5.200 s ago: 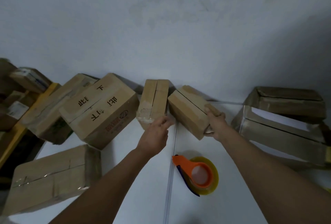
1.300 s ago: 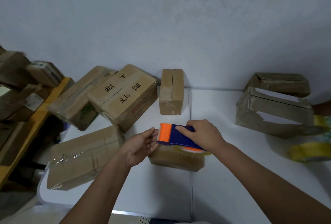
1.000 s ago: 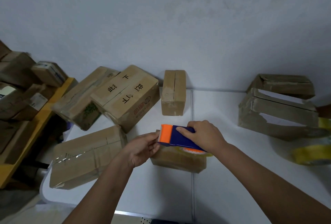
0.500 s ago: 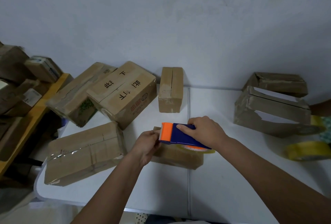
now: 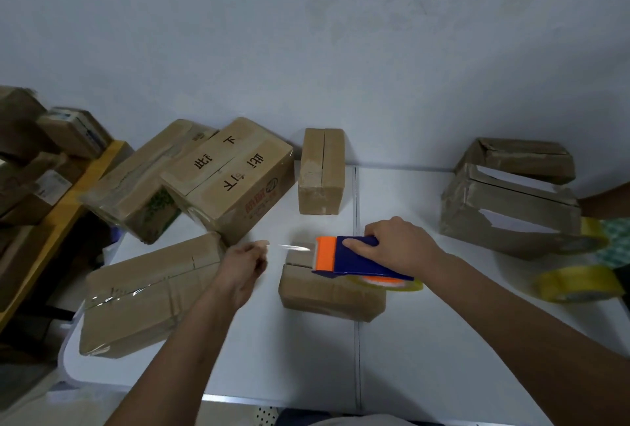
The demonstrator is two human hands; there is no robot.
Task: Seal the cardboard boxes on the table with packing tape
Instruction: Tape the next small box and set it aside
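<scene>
Clear packing tape [image 5: 294, 247] stretched taut between a left hand [image 5: 242, 267] pinching its free end and a blue-and-orange dispenser [image 5: 347, 259], gripped by the right hand [image 5: 397, 244], poised over a small brown cardboard box [image 5: 327, 292], apparently ready for sealing its seam.

I face a plain pale wall [image 5: 306, 50], bare and dimly lit. Before me stands a white table [image 5: 443, 357] with a seam down its top. At my left runs a yellow-edged wooden shelf [image 5: 73, 197].
</scene>
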